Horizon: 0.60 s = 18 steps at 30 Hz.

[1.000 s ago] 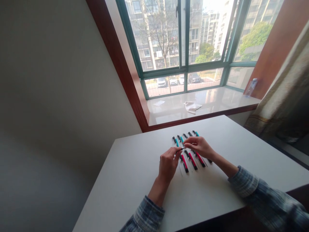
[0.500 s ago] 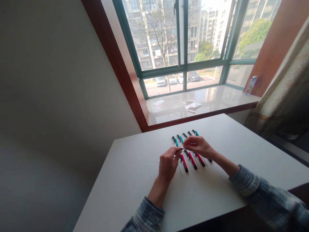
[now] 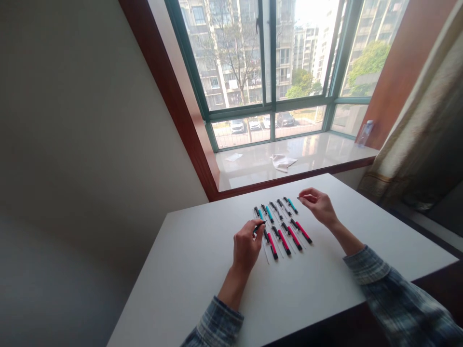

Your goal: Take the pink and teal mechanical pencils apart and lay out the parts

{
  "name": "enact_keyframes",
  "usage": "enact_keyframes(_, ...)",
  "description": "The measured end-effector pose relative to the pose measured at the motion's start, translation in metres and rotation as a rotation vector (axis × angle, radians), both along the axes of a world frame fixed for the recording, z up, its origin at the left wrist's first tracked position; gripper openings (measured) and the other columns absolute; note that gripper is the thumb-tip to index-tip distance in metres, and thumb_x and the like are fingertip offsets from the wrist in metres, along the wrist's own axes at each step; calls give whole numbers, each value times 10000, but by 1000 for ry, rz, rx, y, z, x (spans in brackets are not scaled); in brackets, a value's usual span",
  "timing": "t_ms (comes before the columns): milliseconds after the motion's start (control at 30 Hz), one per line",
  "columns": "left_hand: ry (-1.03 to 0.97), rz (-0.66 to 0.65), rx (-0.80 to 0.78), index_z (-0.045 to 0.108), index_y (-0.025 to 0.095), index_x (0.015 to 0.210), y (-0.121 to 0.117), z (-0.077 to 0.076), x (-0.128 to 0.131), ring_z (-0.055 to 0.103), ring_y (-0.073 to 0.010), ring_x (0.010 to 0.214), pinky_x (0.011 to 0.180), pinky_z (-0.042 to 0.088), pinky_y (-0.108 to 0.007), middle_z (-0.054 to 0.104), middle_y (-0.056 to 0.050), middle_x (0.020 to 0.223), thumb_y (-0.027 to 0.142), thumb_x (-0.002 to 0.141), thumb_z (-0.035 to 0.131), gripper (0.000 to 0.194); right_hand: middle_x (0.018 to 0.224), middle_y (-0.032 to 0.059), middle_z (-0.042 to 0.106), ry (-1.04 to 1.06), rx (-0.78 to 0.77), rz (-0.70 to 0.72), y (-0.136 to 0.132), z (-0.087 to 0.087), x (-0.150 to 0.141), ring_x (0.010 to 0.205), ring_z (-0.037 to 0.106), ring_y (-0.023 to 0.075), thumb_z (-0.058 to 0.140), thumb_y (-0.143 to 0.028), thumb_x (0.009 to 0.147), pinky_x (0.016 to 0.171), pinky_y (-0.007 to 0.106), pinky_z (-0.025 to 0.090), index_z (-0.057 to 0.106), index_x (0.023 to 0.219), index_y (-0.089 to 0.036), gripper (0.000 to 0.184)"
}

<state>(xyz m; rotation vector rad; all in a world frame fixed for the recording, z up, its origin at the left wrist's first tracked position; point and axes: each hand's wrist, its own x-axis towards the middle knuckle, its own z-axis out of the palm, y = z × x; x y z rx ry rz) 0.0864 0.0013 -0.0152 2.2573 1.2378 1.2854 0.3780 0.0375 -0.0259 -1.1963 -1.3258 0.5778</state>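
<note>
My left hand (image 3: 248, 243) pinches a short black pen part (image 3: 258, 226) over the left end of the rows. Off to the right and further back, my right hand (image 3: 320, 206) is raised with a tiny silvery piece (image 3: 298, 197) at its fingertips, too small to name. Between the hands lie taken-apart pens in two rows on the white table. The back row has teal barrels (image 3: 292, 206) beside black pen parts (image 3: 274, 206). In the front row are red barrels (image 3: 294, 238), also with black parts, and thin pale refills (image 3: 266, 253) lie among them.
The white table (image 3: 202, 270) meets the windowsill (image 3: 246, 179) at the back. A crumpled white cloth (image 3: 284, 162) and a clear bottle (image 3: 365, 133) are on the sill. A curtain (image 3: 398, 140) hangs at the right.
My right hand has parted from my left and moved right with the small silvery piece. My left hand keeps the black pen part. The view has shifted slightly.
</note>
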Motion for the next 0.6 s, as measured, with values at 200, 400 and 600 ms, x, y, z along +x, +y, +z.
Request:
enact_keyframes(200,6,-11,16,698,229,1053,1,-3,-1,733,-196,869,752,589,-299,769,-44,1003,258,983,574,145,980,64,765,-395,-34,-12,-22,-14,13,871,722,234,629,-271,854,819,411,610,738,1016,-213,204)
enact_keyframes(400,-4,-13,12,701,230,1055,2,-4,-3,741,-198,872,737,600,-295,772,-44,1014,256,976,586,142,942,51,768,-524,-108,96,-26,-18,4,840,707,219,596,-218,835,792,367,584,760,1027,-213,252)
enact_keyframes(600,-18,-7,-17,700,225,1054,2,-5,-3,738,-202,900,751,610,-305,768,-44,1017,240,964,593,141,908,48,775,-417,-166,58,-22,-26,-10,805,716,217,605,-245,825,788,360,583,764,995,-216,235)
